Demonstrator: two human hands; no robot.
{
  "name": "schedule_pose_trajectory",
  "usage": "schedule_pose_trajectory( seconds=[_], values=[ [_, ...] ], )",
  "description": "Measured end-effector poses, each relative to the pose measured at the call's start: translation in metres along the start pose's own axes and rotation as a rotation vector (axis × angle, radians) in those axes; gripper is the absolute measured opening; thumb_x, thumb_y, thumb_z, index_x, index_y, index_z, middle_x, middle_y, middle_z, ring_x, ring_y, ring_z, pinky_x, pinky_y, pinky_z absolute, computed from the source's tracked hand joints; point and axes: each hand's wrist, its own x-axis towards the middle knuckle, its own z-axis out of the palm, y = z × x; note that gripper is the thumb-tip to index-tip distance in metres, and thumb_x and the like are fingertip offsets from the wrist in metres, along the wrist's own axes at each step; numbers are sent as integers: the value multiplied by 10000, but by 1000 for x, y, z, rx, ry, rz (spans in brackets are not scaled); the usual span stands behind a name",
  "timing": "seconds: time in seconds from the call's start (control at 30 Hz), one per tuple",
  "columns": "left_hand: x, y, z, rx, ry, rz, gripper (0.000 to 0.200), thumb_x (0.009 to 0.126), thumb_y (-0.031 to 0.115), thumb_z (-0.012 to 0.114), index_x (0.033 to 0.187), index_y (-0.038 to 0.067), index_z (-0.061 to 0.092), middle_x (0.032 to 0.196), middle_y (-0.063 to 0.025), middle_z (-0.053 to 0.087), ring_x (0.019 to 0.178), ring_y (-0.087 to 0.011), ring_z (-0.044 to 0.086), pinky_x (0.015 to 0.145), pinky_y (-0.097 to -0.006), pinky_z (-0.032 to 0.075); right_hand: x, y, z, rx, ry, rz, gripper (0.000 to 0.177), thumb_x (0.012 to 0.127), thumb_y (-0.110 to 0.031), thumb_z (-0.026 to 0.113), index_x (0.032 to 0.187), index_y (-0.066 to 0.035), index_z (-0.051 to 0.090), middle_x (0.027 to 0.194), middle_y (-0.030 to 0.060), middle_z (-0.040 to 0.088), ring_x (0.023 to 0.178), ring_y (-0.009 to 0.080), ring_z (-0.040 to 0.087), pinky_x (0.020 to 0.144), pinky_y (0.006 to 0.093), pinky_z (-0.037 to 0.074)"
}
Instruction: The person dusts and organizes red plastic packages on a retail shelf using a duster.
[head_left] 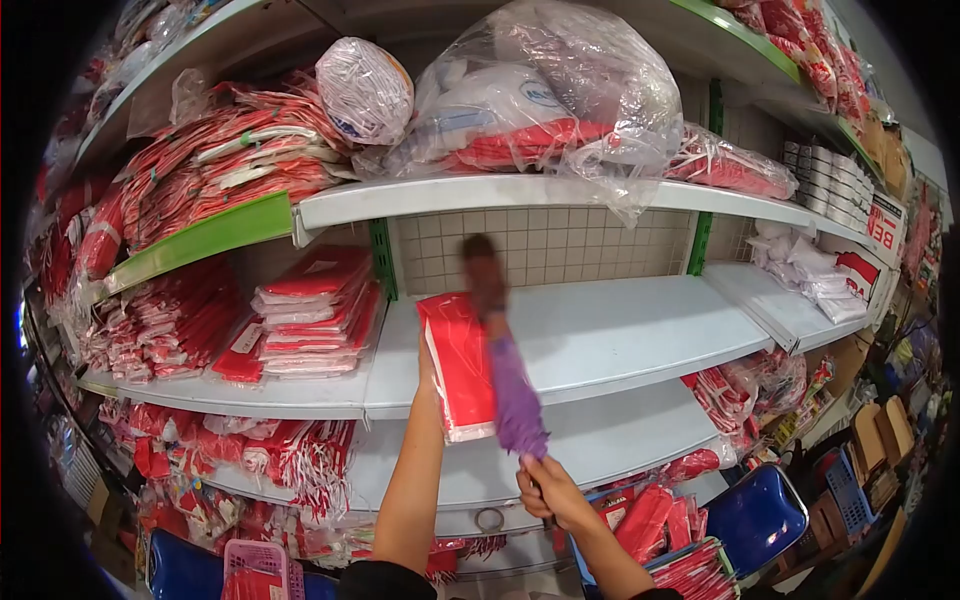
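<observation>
A flat red packet in clear plastic [462,370] is held upright over the front of the middle shelf. My left hand [427,362] is at its left edge, mostly hidden behind it. My right hand [548,488] is closed round the handle of a duster with a purple part [517,405] and a dark brown head [483,265] blurred by motion. The duster slants up and left, in front of the packet's right edge. Behind them runs the pale middle shelf [610,318].
Stacked red packets [318,315] lie left on the middle shelf. Big plastic bags [540,90] and piled red packets [240,150] fill the upper shelf. White packets [810,272] lie at right. Blue chairs [757,520] and a pink basket [263,560] stand below.
</observation>
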Motion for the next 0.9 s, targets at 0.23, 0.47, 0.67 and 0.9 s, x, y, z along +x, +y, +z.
schedule_pose_trajectory(
  seconds=[0.23,0.47,0.67,0.9],
  values=[
    [-9,2,24,22,34,-13,534,894,522,384,1176,90,524,1065,-101,609,898,-251,616,764,-386,537,20,-31,4,-48,-173,47,199,979,-268,408,859,-121,345,613,-11,326,412,46,239,328,196,175],
    [-11,0,29,33,50,-23,536,895,521,378,1175,89,526,1062,-105,611,900,-254,618,768,-387,537,14,-46,-19,-535,132,-272,177,951,-242,468,908,-75,429,565,-25,357,413,55,306,341,223,227],
    [-17,2,31,40,54,-31,538,896,520,373,1174,87,529,1060,-108,613,901,-256,619,772,-388,537,52,-62,-41,-1261,549,-892,364,872,-103,503,1202,29,426,780,150,514,646,278,566,571,378,456],
    [-24,1,40,52,69,-37,539,897,519,367,1172,86,531,1057,-112,615,902,-259,621,777,-388,536,45,-98,-11,-1525,670,-426,444,833,-136,547,1205,85,446,1059,251,453,903,417,550,766,470,450]
  ],
)
